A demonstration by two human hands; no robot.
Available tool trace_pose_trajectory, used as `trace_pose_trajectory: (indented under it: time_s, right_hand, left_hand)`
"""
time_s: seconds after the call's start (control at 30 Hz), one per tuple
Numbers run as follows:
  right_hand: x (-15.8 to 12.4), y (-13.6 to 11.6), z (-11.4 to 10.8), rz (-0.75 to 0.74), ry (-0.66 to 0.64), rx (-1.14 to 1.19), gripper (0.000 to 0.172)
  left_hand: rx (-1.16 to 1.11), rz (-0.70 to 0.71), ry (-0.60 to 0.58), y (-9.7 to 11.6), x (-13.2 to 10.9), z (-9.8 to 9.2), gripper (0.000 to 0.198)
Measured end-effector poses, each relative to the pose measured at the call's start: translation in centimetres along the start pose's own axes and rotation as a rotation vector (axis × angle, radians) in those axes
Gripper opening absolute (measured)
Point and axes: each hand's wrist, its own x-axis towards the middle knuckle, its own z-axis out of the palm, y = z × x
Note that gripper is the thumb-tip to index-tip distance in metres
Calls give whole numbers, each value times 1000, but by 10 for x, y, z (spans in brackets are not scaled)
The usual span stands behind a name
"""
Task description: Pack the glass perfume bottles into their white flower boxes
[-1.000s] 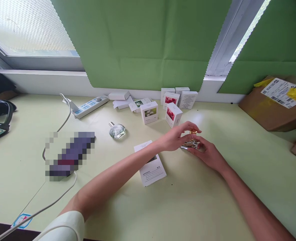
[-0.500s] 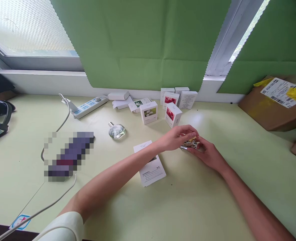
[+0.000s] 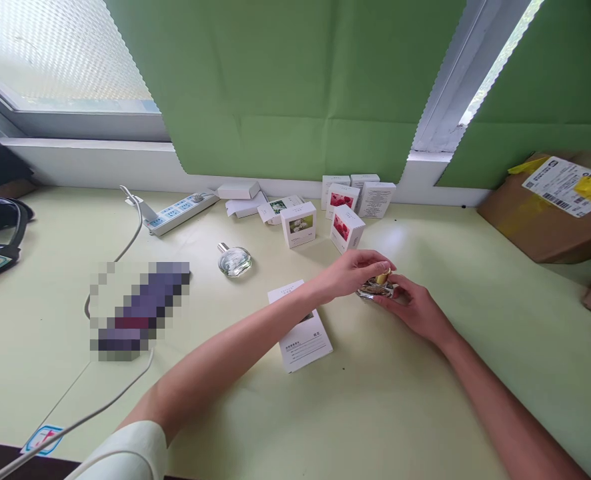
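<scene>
A clear glass perfume bottle [image 3: 374,288] with a gold cap [image 3: 383,276] stands on the table right of centre. My left hand [image 3: 358,272] reaches over from the left, its thumb and fingers closed at the cap. From the right, my right hand [image 3: 418,305] grips the glass body between thumb and fingers; they hide part of it. Beneath my left forearm lies a flat white printed carton [image 3: 305,343]. A second glass bottle [image 3: 235,261] with a silver neck lies on its side to the left.
Behind the hands stand small white boxes with red flower pictures [image 3: 347,228] and one with white flowers [image 3: 299,225]. Flattened cartons [image 3: 245,203] and a power strip [image 3: 180,212] lie further left. A cable [image 3: 100,397] crosses the left side. A cardboard box [image 3: 540,220] sits at right.
Both hands have barely moved. The fingers of my left hand have shifted slightly at the cap, and more of the gold cap and the bottle now shows.
</scene>
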Motion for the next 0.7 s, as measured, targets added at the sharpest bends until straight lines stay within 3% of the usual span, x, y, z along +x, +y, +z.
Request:
trace_pose_trajectory:
  time_s: [0.4, 0.7]
  right_hand:
    - [0, -5, -1, -1, -23, 12, 40]
    - [0, -4, -1, 12, -29, 23, 40]
  left_hand:
    - [29, 8, 50, -5, 4, 3, 33]
    - [26, -3, 16, -4, 4, 1, 34]
